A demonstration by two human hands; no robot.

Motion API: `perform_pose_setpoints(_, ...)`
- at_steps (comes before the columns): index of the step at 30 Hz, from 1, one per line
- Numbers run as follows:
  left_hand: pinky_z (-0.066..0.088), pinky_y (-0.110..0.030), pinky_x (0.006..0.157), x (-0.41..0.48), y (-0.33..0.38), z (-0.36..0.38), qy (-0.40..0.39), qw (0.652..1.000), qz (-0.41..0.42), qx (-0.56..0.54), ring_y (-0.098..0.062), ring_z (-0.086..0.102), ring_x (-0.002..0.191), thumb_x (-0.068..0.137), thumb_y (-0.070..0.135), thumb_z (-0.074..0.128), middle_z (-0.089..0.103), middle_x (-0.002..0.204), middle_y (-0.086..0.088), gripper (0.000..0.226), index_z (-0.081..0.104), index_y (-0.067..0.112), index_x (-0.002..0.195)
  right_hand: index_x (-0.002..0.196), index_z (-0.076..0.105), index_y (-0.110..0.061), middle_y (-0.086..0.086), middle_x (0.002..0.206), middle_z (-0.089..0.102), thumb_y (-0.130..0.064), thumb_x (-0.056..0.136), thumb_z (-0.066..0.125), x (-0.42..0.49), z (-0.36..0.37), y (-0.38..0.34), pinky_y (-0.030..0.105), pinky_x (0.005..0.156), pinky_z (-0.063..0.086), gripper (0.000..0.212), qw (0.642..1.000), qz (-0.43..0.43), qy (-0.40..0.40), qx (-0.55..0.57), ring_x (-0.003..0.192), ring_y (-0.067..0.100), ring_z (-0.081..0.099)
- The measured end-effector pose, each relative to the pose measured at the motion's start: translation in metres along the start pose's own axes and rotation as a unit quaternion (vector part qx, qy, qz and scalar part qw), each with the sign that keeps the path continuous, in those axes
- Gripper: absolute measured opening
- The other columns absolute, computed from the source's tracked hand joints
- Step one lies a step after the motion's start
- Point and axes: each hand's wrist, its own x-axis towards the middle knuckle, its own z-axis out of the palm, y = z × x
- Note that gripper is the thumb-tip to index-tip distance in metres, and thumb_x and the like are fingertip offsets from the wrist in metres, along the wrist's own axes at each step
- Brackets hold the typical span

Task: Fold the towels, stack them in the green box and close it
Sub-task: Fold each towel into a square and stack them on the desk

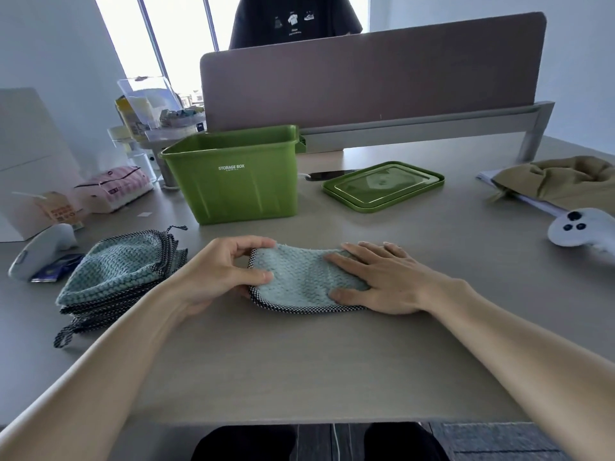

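Note:
A light blue towel point(301, 277) with a checked border lies folded on the table in front of me. My left hand point(219, 274) pinches its left edge between thumb and fingers. My right hand point(376, 277) presses flat on the towel's right half. A pile of several more blue towels point(119, 274) sits to the left. The green storage box point(233, 174) stands open behind the towel, and its green lid point(382, 186) lies flat on the table to the right of it.
A white controller point(579, 227) and an olive cloth point(562, 181) lie at the right. Another white controller point(40, 251), a pink pack point(113, 189) and clutter fill the left back. A desk divider point(372, 78) runs behind, with a person beyond it.

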Motion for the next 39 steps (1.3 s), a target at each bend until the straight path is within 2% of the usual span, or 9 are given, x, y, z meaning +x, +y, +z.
perform_pose_setpoints(8, 0.050, -0.055, 0.099, 0.020, 0.055, 0.015, -0.010, 0.999, -0.022, 0.036, -0.032, 0.066, 0.111, 0.061, 0.002, 0.084, 0.067, 0.122, -0.010, 0.072, 0.062, 0.016, 0.128, 0.149, 0.033, -0.043, -0.003, 0.153, 0.033, -0.072, 0.084, 0.050, -0.006, -0.020, 0.018, 0.044, 0.117, 0.017, 0.073, 0.979, 0.022, 0.130, 0.157, 0.145, 0.021, 0.022)
perform_pose_setpoints(13, 0.058, -0.042, 0.081, 0.043, 0.085, 0.046, -0.020, 0.997, -0.001, 0.080, -0.027, 0.069, 0.097, 0.075, 0.004, 0.080, 0.066, 0.120, -0.014, 0.058, 0.062, 0.015, 0.129, 0.113, 0.070, -0.026, -0.011, 0.086, 0.062, -0.043, 0.080, 0.076, -0.015, -0.027, 0.058, 0.019, 0.066, 0.039, 0.037, 0.959, 0.126, 0.170, 0.190, 0.075, 0.002, 0.055)
perform_pose_setpoints(17, 0.052, -0.020, 0.053, 0.058, 0.097, 0.087, -0.058, 0.991, 0.005, 0.119, -0.020, 0.068, 0.080, 0.076, 0.003, 0.079, 0.064, 0.115, -0.014, 0.061, 0.058, 0.012, 0.134, 0.103, 0.072, -0.018, 0.013, 0.082, 0.074, -0.019, 0.079, 0.082, -0.014, -0.023, 0.065, 0.020, 0.050, 0.047, 0.026, 0.915, 0.141, 0.147, 0.349, 0.052, 0.016, 0.058)
perform_pose_setpoints(21, 0.054, -0.020, 0.053, 0.065, 0.099, 0.123, -0.100, 0.979, 0.020, 0.176, -0.018, 0.071, 0.065, 0.077, 0.005, 0.080, 0.063, 0.113, -0.007, 0.072, 0.050, 0.015, 0.142, 0.106, 0.070, -0.003, 0.012, 0.072, 0.068, 0.005, 0.076, 0.079, -0.013, -0.020, 0.070, 0.021, 0.050, 0.056, 0.032, 0.842, 0.156, 0.140, 0.496, 0.046, 0.015, 0.061)
perform_pose_setpoints(26, 0.054, -0.019, 0.054, 0.065, 0.091, 0.137, -0.140, 0.970, 0.025, 0.198, -0.017, 0.070, 0.065, 0.078, 0.013, 0.082, 0.053, 0.125, -0.003, 0.079, 0.043, 0.026, 0.146, 0.104, 0.069, -0.004, 0.011, 0.073, 0.068, 0.006, 0.077, 0.077, -0.014, -0.021, 0.071, 0.024, 0.058, 0.060, 0.029, 0.825, 0.150, 0.130, 0.529, 0.049, 0.016, 0.064)
perform_pose_setpoints(30, 0.050, -0.020, 0.049, 0.067, 0.084, 0.131, -0.044, 0.973, 0.143, 0.175, -0.012, 0.071, 0.060, 0.085, 0.039, 0.074, 0.066, 0.114, 0.010, 0.044, 0.061, 0.025, 0.124, 0.098, 0.068, -0.006, 0.012, 0.075, 0.067, 0.009, 0.085, 0.064, -0.015, -0.021, 0.069, 0.024, 0.054, 0.059, 0.020, 0.820, 0.159, 0.146, 0.530, 0.049, 0.015, 0.063)
perform_pose_setpoints(33, 0.049, -0.016, 0.067, 0.073, 0.068, 0.115, 0.084, 0.933, 0.244, 0.249, 0.004, 0.068, 0.077, 0.092, 0.036, 0.066, 0.072, 0.101, 0.019, 0.017, 0.073, 0.025, 0.103, 0.099, 0.071, -0.007, 0.012, 0.075, 0.070, 0.001, 0.084, 0.058, -0.014, -0.022, 0.073, 0.027, 0.053, 0.059, 0.021, 0.848, 0.197, 0.232, 0.434, 0.049, 0.017, 0.064)
perform_pose_setpoints(36, 0.041, -0.024, 0.106, 0.075, 0.034, 0.110, -0.005, 0.914, 0.229, 0.335, -0.001, 0.053, 0.125, 0.094, 0.046, 0.060, 0.062, 0.134, 0.010, 0.037, 0.068, 0.026, 0.124, 0.096, 0.075, -0.018, -0.002, 0.078, 0.070, -0.014, 0.087, 0.062, -0.014, -0.024, 0.075, 0.027, 0.073, 0.055, 0.016, 0.864, 0.193, 0.340, 0.318, 0.067, 0.013, 0.065)
perform_pose_setpoints(39, 0.018, -0.044, 0.121, 0.072, 0.015, 0.115, -0.074, 0.898, 0.166, 0.400, -0.008, 0.022, 0.149, 0.084, 0.074, 0.033, 0.034, 0.158, 0.010, 0.076, 0.043, 0.033, 0.147, 0.119, 0.068, -0.027, -0.009, 0.109, 0.069, -0.038, 0.091, 0.064, -0.013, -0.023, 0.066, 0.025, 0.088, 0.046, 0.030, 0.897, 0.103, 0.309, 0.299, 0.100, 0.007, 0.063)
